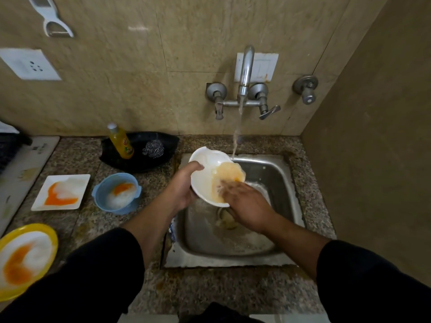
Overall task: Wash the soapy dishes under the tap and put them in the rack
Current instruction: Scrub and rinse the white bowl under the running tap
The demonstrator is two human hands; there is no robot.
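Sitting at eight o'clock on the counter (112, 220), a yellow plate (26, 259) holds white foam and an orange smear. Up from it, near nine o'clock, a square plate (61, 191) carries the same foam and orange streaks. Just right of that, a blue bowl (116, 193) holds foam with an orange patch at its back. Behind the bowl, toward eleven o'clock, a black tray (140, 151) holds a yellow bottle (121, 142), tilted, and a steel scrubber (153, 148).

At centre, the left hand (182, 186) grips the white bowl (210, 173) by its left rim, thumb hooked over the edge and fingers closed beneath. The bowl is tipped over the sink (235, 206), its upper half clean white, its lower half filled with pale orange soapy water. The right hand (245, 203) has its fingers spread and pressed into that water at the bowl's lower edge; they are blurred.

From twelve o'clock, the tap (245, 71) pours a stream that lands at the bowl's right rim. Foam lies on the sink floor.
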